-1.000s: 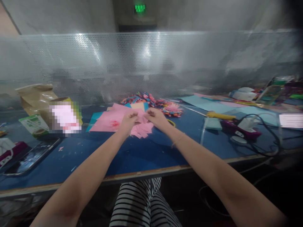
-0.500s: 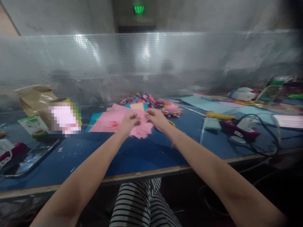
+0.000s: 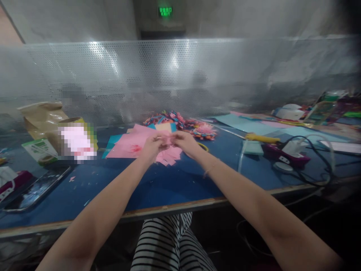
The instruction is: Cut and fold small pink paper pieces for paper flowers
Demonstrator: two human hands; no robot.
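Observation:
My left hand [image 3: 153, 146] and my right hand [image 3: 186, 143] meet above the paper pile, fingers curled and pinched. Between the fingertips is a small piece of pink paper [image 3: 168, 140], blurred and partly covered by the fingers. Under my hands lie several cut pink strips [image 3: 170, 157]. To the left, larger pink sheets [image 3: 124, 146] with a reddish mark overlap a blue sheet [image 3: 111, 143]. A beige sheet [image 3: 167, 127] shows just behind my hands.
Heaps of colourful paper flowers [image 3: 205, 130] lie behind. At left are a phone [image 3: 38, 188], a green-white packet [image 3: 41, 150] and a brown bag [image 3: 42, 114]. A yellow-handled tool [image 3: 262, 138], a purple power strip [image 3: 286, 154] and cables [image 3: 328, 162] are at right.
My hands have come closer together, the right one shifting slightly left, so the fingertips now nearly touch around the pink piece. Things on the table stay as they were.

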